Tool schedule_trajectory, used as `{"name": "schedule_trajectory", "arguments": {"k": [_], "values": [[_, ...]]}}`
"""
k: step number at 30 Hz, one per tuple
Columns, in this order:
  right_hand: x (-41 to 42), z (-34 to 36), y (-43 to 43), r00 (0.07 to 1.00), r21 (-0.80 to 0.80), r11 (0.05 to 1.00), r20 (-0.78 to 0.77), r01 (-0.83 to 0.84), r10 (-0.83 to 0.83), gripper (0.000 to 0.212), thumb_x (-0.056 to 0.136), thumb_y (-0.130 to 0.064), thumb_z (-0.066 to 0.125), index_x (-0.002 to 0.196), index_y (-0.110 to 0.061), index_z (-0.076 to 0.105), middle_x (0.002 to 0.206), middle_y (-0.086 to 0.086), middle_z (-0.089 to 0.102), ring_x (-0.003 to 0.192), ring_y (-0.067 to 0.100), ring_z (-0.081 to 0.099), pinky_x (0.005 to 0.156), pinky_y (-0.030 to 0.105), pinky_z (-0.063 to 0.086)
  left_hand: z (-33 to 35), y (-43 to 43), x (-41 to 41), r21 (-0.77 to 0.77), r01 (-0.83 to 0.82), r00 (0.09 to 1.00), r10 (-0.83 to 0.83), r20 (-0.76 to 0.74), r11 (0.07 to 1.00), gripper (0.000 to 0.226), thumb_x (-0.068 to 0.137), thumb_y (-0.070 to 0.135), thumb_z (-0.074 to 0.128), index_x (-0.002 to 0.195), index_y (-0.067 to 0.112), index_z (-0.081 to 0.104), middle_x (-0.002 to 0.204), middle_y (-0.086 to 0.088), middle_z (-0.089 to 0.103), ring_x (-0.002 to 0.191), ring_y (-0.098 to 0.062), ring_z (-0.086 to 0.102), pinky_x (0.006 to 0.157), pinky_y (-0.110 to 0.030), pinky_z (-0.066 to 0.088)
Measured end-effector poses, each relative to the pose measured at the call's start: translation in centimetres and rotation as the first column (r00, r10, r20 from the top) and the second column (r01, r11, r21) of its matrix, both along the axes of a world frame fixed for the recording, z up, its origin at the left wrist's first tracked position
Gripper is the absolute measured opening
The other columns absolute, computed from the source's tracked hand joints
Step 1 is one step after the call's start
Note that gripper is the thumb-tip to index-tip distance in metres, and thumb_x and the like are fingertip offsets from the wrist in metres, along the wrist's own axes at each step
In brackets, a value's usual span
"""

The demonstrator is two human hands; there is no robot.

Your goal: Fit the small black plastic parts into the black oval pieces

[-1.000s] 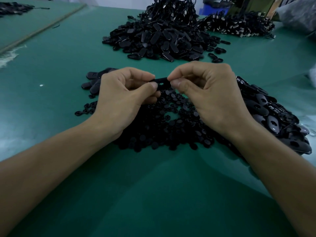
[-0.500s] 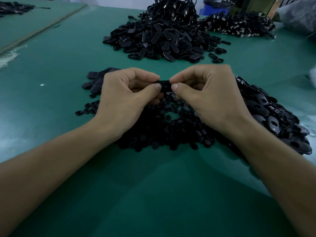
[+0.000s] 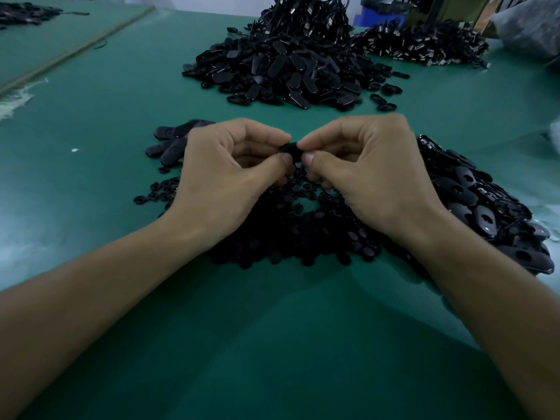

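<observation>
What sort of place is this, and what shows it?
Probably a factory assembly bench: a green table carries heaps of identical black oval pieces, small black parts lie spread in front, and the left hand and right hand pinch one piece together.

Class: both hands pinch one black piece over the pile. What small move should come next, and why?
Probably a firm squeeze to finish the fit: left hand and right hand both pinch the black piece between thumb and forefinger, fingertips almost meeting. Whether it is seated is hidden.
</observation>
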State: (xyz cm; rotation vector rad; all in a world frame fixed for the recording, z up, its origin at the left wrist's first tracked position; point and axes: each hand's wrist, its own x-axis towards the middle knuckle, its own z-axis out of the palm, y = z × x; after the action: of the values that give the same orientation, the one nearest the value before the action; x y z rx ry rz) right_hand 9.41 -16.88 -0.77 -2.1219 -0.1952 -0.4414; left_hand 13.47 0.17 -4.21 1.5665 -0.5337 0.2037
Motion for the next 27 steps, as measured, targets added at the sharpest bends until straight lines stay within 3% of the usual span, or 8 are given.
{"name": "schedule_trajectory", "arguments": {"k": [20, 24, 27], "values": [[-0.3, 0.0, 0.5, 0.997, -0.064, 0.997, 0.073, 0.04, -0.035, 0.02, 0.088, -0.007, 0.073, 0.085, -0.027, 0.072, 0.07, -0.012, 0.07, 0.067, -0.002, 0.068, 0.063, 0.012, 0.052, 0.2, -0.1, -0.2, 0.069, 0.002, 0.997, -0.007, 0.073, 0.998, 0.016, 0.08, 0.013, 0.078, 0.092, 0.022, 0.072, 0.085, 0.0, 0.077, 0.077, -0.014, 0.075, 0.073, -0.027, 0.06], [-0.2, -0.2, 0.9, 0.995, -0.111, 0.991, 0.079, 0.075, -0.066, 0.022, 0.089, -0.007, 0.071, 0.085, -0.029, 0.067, 0.07, -0.012, 0.069, 0.069, 0.0, 0.068, 0.066, 0.018, 0.056, 0.1, -0.1, -0.4, 0.129, -0.026, 0.993, 0.011, 0.117, 0.991, 0.019, 0.082, 0.011, 0.077, 0.092, 0.026, 0.071, 0.086, 0.006, 0.077, 0.078, -0.008, 0.074, 0.073, -0.022, 0.058], [-0.4, -0.4, 1.2, 0.997, -0.151, 0.986, 0.034, 0.074, -0.069, 0.022, 0.094, -0.011, 0.063, 0.092, -0.033, 0.062, 0.082, -0.008, 0.07, 0.089, 0.015, 0.067, 0.075, 0.033, 0.058, 0.2, -0.3, -0.7, 0.202, -0.125, 0.976, 0.083, 0.202, 0.972, 0.025, 0.083, 0.011, 0.075, 0.091, 0.034, 0.067, 0.085, 0.012, 0.074, 0.078, -0.003, 0.072, 0.073, -0.019, 0.056]]}}
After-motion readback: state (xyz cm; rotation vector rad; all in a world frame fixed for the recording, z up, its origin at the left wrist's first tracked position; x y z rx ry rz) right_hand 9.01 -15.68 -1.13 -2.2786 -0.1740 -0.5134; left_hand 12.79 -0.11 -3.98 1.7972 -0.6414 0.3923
